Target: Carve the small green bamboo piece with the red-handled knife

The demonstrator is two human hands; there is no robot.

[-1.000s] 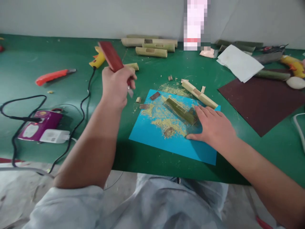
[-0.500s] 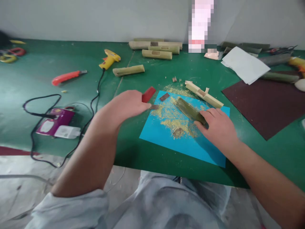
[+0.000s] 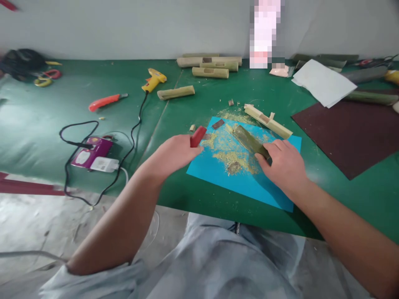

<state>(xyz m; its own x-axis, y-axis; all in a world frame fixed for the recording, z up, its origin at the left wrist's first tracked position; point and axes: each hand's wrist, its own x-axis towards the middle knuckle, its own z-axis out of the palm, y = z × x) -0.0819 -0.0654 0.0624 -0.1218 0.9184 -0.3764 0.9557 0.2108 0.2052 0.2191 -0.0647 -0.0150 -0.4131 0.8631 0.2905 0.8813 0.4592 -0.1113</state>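
My left hand [image 3: 176, 155] is closed around a red-handled knife [image 3: 198, 137]; only the end of its handle shows, and the blade is hidden. It hovers by the left edge of a blue sheet [image 3: 215, 182]. Over that sheet, my right hand [image 3: 283, 166] grips the near end of a green bamboo piece [image 3: 249, 139], thumb on one side and fingers on the other. Yellowish shavings [image 3: 229, 158] and small brown sandpaper-like scraps [image 3: 218, 123] lie around it. A pale bamboo piece with a cut-out [image 3: 274, 126] rests across the sheet's far right edge.
At the left lie an orange-red utility knife [image 3: 104, 102], a yellow glue gun [image 3: 153, 81] and a purple power strip [image 3: 93, 151] with a looping cord. Several bamboo tubes [image 3: 210, 72] line the back. A dark brown sheet [image 3: 349, 141] and white paper [image 3: 324, 85] are at the right.
My left hand has come down and turned, the red-handled knife now pointing differently. My right hand has closed on the bamboo piece, which has been turned over. The view has swung left.
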